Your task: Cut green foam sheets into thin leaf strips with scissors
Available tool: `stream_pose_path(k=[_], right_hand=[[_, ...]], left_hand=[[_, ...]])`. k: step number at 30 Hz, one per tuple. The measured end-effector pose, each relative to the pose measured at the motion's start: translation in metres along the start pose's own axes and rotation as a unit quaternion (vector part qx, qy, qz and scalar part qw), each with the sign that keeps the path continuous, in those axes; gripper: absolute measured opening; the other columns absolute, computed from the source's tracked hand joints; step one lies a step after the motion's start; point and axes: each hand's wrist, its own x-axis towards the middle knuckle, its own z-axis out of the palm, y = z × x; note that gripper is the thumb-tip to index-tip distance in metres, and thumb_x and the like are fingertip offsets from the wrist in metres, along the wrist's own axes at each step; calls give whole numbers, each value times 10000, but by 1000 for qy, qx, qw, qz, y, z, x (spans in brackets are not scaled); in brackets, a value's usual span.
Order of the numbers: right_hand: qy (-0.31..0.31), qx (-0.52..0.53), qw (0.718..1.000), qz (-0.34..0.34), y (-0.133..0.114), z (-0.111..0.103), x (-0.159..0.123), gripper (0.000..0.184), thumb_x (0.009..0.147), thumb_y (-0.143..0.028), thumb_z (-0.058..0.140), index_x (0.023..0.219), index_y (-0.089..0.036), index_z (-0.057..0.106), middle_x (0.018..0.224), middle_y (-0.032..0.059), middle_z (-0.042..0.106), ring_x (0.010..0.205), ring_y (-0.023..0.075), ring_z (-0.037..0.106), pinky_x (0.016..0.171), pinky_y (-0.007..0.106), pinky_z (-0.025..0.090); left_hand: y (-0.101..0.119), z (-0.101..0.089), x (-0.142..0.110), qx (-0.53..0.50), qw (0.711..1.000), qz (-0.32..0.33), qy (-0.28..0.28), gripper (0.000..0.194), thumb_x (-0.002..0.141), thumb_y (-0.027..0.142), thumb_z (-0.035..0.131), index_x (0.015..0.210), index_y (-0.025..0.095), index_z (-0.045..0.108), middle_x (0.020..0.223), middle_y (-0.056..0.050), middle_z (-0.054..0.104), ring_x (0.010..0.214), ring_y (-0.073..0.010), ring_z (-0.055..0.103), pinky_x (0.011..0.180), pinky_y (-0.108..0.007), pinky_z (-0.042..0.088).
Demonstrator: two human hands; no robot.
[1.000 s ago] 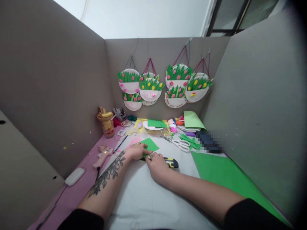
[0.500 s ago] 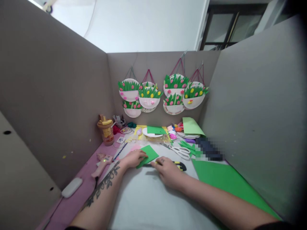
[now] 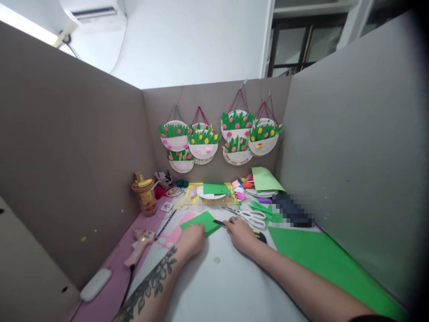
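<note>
My left hand (image 3: 192,239) is closed on the near edge of a green sheet of paper (image 3: 203,220), which looks folded and is held over the white work surface. In my right hand (image 3: 241,235) is a utility knife (image 3: 260,236) with a yellow and black handle, my fingers wrapped round it. Its dark blade points left, at the right corner of the green paper; whether it has gone into a fold cannot be made out. Pink paper (image 3: 177,228) with round cut-outs lies under and left of the green sheet. White-handled scissors (image 3: 253,219) lie just beyond my right hand.
A large green sheet (image 3: 311,255) covers the right side. At left are a pink glue gun (image 3: 140,248), a white case (image 3: 96,285) and a lidded cup (image 3: 145,197). A paper plate (image 3: 201,193) is at the back. Plate baskets (image 3: 203,150) hang on the grey partition.
My left hand has shifted from lying on the green paper to gripping its near edge. The knife blade has come up to the paper's right corner. The view has tilted upward slightly.
</note>
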Motion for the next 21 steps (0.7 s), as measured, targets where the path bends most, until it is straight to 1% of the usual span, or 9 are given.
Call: stream_pose_path(k=[2,4,5,7,9,11,13,18,21], right_hand=[[48,71,996,-12,-1,-2,-1,349,865,-175,436,1177,-200,591,1095,115,589,1068,237,467,902,349,347],[93,213,972,-21,-3,-3,-1,358,857,-229,463,1191,-177,583,1058,107,600,1013,218,499,883,332,374],[97,301,948,-22,-5,-3,0,357,855,-278,471,1171,-164,592,994,97,613,935,204,527,831,317,402],[66,462,884,-13,-9,-2,2,378,829,-411,496,1053,-140,634,801,54,613,717,167,536,670,280,427],[29,561,827,4,-13,-2,3,430,770,-534,530,853,-130,652,610,1,541,546,127,463,539,248,373],[18,603,797,19,-16,-2,2,450,718,-584,565,671,-138,604,500,-36,448,474,98,387,482,231,306],[30,623,781,29,-18,-4,1,427,699,-560,599,587,-152,543,466,-52,400,461,84,349,464,223,265],[80,650,753,71,-10,-7,3,400,676,-502,640,537,-173,461,436,-65,374,431,69,305,434,221,212],[124,672,720,123,4,-8,9,421,626,-524,677,540,-182,447,417,-73,367,402,64,293,415,219,205]], left_hand=[[1,-3,1,-49,997,-23,48,266,890,281,326,864,160,561,878,-101,635,797,-207,594,668,-292,386],[5,-3,3,-122,987,-28,101,285,906,327,303,847,173,535,844,-70,620,765,-183,568,648,-273,368],[8,-2,4,-162,980,-19,117,298,909,343,293,822,175,523,818,-58,610,741,-173,551,632,-264,357],[15,3,5,-232,965,17,122,308,903,355,297,760,177,503,758,-40,587,699,-160,519,605,-250,335],[22,9,6,-279,953,50,110,295,883,349,330,712,176,497,711,-27,570,679,-155,501,597,-244,319],[27,14,5,-308,944,60,98,269,857,335,370,684,174,499,686,-20,564,665,-152,493,598,-242,310],[30,16,5,-323,940,58,90,250,836,323,401,664,173,503,663,-11,558,650,-149,486,594,-241,300],[26,14,5,-321,942,50,86,248,818,310,421,622,174,487,616,5,525,625,-140,454,573,-243,261],[19,13,6,-317,942,43,101,252,815,309,425,607,174,465,614,10,513,622,-133,441,574,-243,254]])
